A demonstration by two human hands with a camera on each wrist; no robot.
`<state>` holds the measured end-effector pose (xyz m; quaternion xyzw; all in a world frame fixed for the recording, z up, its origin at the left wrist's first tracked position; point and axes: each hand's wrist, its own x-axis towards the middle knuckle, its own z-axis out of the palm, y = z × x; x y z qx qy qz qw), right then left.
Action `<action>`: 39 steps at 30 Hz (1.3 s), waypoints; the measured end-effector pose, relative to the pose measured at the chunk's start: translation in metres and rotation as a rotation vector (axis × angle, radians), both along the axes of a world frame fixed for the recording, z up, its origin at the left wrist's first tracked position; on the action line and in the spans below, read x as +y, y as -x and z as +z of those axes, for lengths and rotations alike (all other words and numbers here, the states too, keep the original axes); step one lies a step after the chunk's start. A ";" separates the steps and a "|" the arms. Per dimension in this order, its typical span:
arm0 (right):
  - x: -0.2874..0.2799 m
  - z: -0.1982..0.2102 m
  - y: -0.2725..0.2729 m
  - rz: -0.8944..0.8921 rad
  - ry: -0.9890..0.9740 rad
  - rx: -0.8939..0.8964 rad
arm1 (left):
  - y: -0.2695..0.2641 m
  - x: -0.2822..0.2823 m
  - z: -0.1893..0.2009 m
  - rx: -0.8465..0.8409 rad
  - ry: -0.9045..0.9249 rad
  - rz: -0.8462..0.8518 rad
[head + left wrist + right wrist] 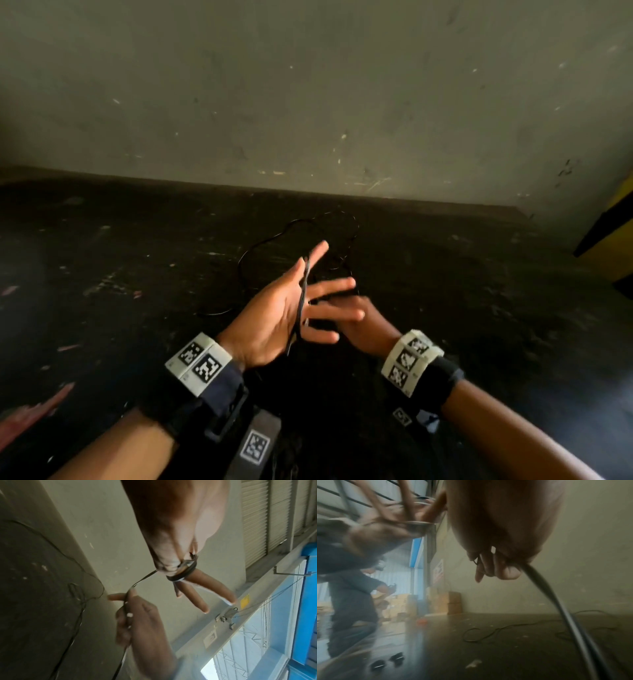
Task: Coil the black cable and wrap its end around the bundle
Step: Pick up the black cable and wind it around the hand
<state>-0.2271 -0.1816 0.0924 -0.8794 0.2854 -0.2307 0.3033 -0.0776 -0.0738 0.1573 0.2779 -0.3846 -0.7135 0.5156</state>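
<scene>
Left hand (pixel 274 308) is spread flat with the black cable (pixel 181 572) looped around its fingers; right hand (pixel 137 622) pinches the cable's strand. Slack sprawls over the dark floor (pixel 102 257) near the wall (pixel 308 102).

Left hand (pixel 274 308) sits centre frame, cable (pixel 303 291) looped around its fingers; right hand (pixel 359 325) just right of it, partly behind; loose cable lies on the floor (pixel 137 257) beyond, wall (pixel 308 85) filling the top
</scene>
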 end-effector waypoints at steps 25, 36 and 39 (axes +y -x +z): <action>0.020 0.187 0.003 0.332 0.215 0.562 | -0.015 0.026 -0.035 -0.629 -0.078 -0.032; -0.049 0.128 0.006 0.099 0.302 0.222 | -0.018 0.037 0.001 -0.294 -0.052 -0.169; -0.048 0.080 0.004 0.046 0.218 0.085 | -0.016 0.027 0.011 -0.184 -0.027 -0.088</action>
